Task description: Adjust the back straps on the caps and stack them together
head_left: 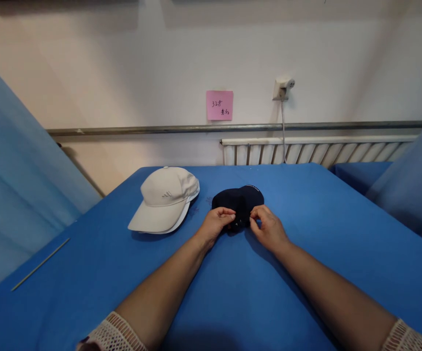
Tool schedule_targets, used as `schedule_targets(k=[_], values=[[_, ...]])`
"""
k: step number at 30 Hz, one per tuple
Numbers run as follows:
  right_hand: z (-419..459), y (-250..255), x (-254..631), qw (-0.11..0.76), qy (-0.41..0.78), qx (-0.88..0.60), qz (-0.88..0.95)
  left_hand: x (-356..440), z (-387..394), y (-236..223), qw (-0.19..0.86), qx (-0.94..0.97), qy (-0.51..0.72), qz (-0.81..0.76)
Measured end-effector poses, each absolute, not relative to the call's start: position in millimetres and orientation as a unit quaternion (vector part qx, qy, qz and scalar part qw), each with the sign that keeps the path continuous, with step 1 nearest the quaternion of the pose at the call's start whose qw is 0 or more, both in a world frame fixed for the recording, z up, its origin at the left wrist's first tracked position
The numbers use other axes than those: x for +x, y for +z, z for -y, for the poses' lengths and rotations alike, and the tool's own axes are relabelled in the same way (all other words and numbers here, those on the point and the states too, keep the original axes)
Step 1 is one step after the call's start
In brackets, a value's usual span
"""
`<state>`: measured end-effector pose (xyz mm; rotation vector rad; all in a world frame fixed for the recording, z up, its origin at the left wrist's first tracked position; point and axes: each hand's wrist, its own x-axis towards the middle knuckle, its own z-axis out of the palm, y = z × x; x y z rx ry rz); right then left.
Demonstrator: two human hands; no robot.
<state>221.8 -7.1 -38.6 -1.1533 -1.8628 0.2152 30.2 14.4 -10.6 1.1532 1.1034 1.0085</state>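
Observation:
A black baseball cap [229,199] lies on the blue-covered table, its brim pointing to the far right. My left hand [216,223] pinches the near edge of this cap from the left. On the other side, my right hand [267,226] has thumb and fingers closed on the same edge. Between the hands a dark strap or opening shows, with tiny light marks too small to read. To the left sits a light beige cap [163,190] with a striped logo, stacked over at least one white cap [182,222].
A thin stick [41,264] lies on the blue table cover [97,273] at the left. Behind the table run a metal rail [160,130] and a radiator [306,151]. Blue curtains [17,185] hang at both sides. A pink note [220,105] and a plugged socket [281,90] are on the wall.

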Motion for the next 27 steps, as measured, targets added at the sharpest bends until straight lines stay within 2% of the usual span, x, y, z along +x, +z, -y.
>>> schedule_targets(k=[7, 12, 15, 21, 27], values=[[17.4, -22.3, 231.0, 0.393, 0.071, -0.438, 0.805, 33.1, -11.5, -6.2, 0.533, 0.497, 0.472, -0.495], [18.7, -23.1, 237.2, 0.448, 0.134, -0.436, 0.769, 33.0, -5.5, 2.3, 0.52, 0.582, 0.445, -0.44], [15.0, -27.5, 240.0, 0.444, 0.149, -0.428, 0.773, 33.9, -2.2, 3.2, 0.499, 0.626, 0.43, -0.416], [10.3, -32.1, 240.7, 0.387, 0.177, -0.403, 0.81, 36.4, 4.1, 1.6, 0.387, 0.694, 0.433, -0.425], [13.8, -27.0, 237.3, 0.341, 0.128, -0.439, 0.821, 32.1, 4.8, 3.8, 0.293, 0.785, 0.373, -0.399]])
